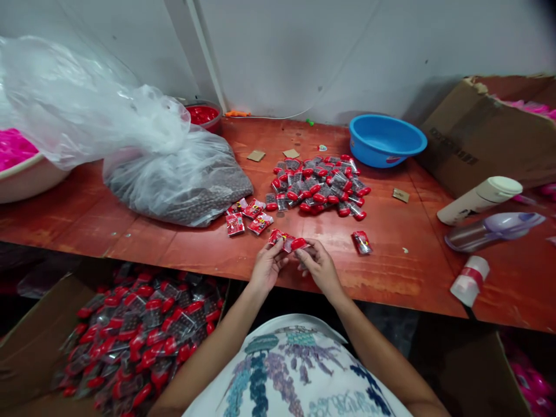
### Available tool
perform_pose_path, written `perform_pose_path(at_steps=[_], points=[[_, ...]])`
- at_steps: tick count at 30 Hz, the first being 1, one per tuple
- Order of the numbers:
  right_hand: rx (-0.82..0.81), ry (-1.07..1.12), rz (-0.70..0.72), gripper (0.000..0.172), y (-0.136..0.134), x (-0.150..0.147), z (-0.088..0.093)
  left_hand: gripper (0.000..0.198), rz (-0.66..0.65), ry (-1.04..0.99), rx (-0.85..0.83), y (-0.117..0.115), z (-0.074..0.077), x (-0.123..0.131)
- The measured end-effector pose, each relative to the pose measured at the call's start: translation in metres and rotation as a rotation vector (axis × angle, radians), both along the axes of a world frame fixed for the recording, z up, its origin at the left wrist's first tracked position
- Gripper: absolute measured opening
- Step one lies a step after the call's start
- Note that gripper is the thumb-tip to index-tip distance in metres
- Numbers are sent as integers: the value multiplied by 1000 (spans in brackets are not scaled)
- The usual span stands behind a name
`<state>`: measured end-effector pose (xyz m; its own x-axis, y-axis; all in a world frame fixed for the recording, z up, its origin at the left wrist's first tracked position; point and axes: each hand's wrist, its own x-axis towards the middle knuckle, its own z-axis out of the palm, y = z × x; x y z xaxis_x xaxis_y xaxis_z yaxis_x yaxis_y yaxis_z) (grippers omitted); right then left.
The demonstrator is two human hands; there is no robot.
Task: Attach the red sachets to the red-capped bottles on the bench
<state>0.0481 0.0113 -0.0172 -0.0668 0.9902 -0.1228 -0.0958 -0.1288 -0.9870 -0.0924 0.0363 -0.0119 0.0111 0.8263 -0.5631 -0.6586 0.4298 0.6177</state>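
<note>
My left hand (266, 267) pinches a small red printed packet (278, 236) just above the table's front edge. Close beside it, my right hand (322, 267) is closed on a small container with a red cap (299, 244); its clear body is mostly hidden by the fingers. The packet and the container meet between my hands, and I cannot tell whether one is inside the other. Several red packets (235, 224) lie to the left of my hands. Beyond them is a pile of clear red-capped containers (319, 186). A single red packet (361, 242) rests to the right.
A clear plastic bag of dark beads (182, 179) bulges at left. A blue basin (386, 142) stands at the back, near a cardboard box (460, 133). Bottles (478, 200) lie at right. Below the table, a box holds many red-capped containers (147, 336).
</note>
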Motion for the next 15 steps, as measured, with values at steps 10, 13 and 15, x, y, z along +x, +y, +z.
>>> perform_pose_path(at_steps=[10, 13, 15], points=[[-21, -8, 28, 34, -8, 3, 3, 30, -37, 98, 123, -4, -1, 3], [-11, -24, 18, 37, -8, 6, 4, 30, -40, 121, 154, -4, 0, 2], [0, -30, 9, 39, -7, 7, 3, 30, -53, 136, 189, -6, 1, 3]])
